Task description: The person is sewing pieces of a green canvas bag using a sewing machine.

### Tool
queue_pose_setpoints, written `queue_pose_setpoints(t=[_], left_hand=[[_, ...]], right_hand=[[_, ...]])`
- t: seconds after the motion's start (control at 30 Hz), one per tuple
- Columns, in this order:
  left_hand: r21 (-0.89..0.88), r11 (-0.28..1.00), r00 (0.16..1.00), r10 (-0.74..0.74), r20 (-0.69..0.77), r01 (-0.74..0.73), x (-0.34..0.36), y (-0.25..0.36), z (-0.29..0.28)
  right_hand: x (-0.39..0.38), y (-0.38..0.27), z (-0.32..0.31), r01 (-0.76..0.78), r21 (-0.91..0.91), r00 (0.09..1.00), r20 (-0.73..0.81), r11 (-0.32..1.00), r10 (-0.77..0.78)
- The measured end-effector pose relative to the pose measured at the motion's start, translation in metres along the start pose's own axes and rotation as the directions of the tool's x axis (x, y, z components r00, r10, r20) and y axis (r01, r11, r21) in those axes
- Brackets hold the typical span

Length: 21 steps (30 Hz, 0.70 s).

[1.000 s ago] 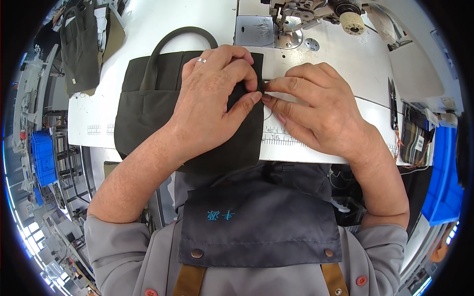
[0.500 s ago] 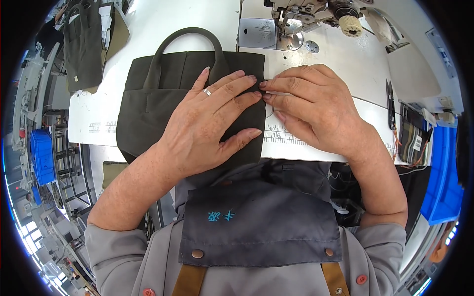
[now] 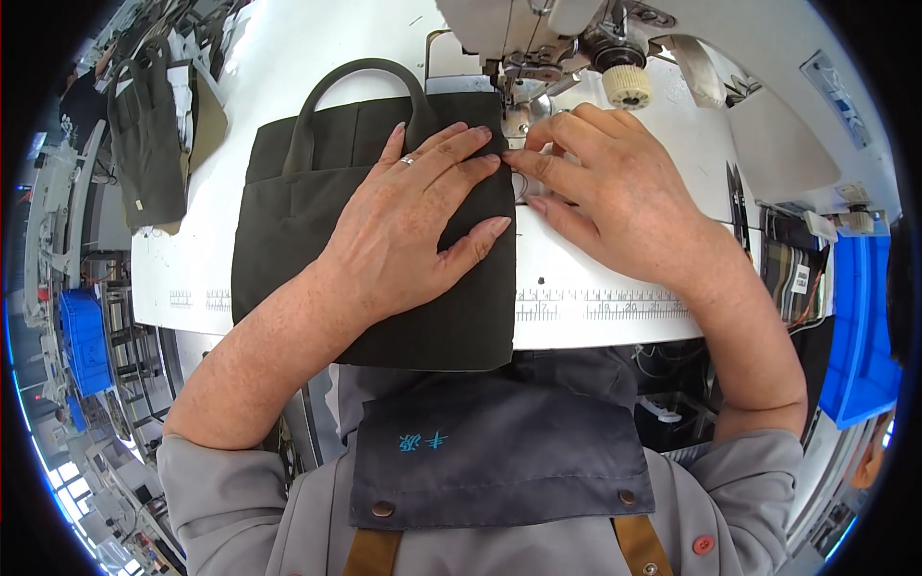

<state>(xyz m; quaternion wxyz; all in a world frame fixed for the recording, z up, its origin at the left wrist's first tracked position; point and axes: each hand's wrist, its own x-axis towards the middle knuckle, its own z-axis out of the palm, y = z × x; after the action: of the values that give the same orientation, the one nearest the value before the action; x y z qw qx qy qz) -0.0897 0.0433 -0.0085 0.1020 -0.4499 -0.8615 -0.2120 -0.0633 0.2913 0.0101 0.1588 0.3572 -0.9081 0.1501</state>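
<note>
A dark olive fabric bag (image 3: 288, 254) with a curved handle (image 3: 370, 65) lies flat on the white table, its top edge away from me. My left hand (image 3: 408, 216), a ring on one finger, rests spread on the bag's right half. At the bag's right edge, my right hand (image 3: 615, 187) has its index fingertip against the fabric. The thumb stands apart from that finger, beside a thin dark curved line that I cannot name. Just beyond the bag's top right corner is the sewing machine's needle area (image 3: 514, 101); the corner's exact contact there is hidden.
Similar dark bags (image 3: 149, 144) hang or lie at the far left. Scissors-like black snips (image 3: 738, 202) lie to the right, near striped fabric (image 3: 789, 274). A printed ruler (image 3: 624, 307) runs along the near table edge. Blue bins (image 3: 84, 341) stand at the sides.
The bag and both hands have moved away from me across the table, so the bag's top right corner is now close to the needle area. The thumb has come nearer the index finger.
</note>
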Motion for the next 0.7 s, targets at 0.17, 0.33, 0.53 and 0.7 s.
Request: queue_pose_setpoints(t=[0.17,0.33,0.53,0.7], left_hand=[[-0.01,1.0,1.0,-0.002,-0.019,0.001,0.011,-0.009,0.003],[-0.023,1.0,1.0,-0.02,-0.014,0.019,0.02,-0.016,0.003],[-0.013,1.0,1.0,-0.028,0.0,0.028,0.026,-0.021,0.004],[0.012,1.0,1.0,-0.022,-0.021,0.022,0.033,-0.027,0.007]], right_hand=[[-0.002,0.002,0.008,-0.105,-0.01,0.991,-0.083,0.994,0.103],[-0.001,0.007,0.009,-0.124,-0.03,0.992,-0.028,0.992,0.124],[0.005,0.006,0.009,-0.178,-0.085,0.984,-0.003,0.98,0.178],[0.003,0.006,0.009,-0.202,-0.073,0.979,-0.023,0.977,0.2]])
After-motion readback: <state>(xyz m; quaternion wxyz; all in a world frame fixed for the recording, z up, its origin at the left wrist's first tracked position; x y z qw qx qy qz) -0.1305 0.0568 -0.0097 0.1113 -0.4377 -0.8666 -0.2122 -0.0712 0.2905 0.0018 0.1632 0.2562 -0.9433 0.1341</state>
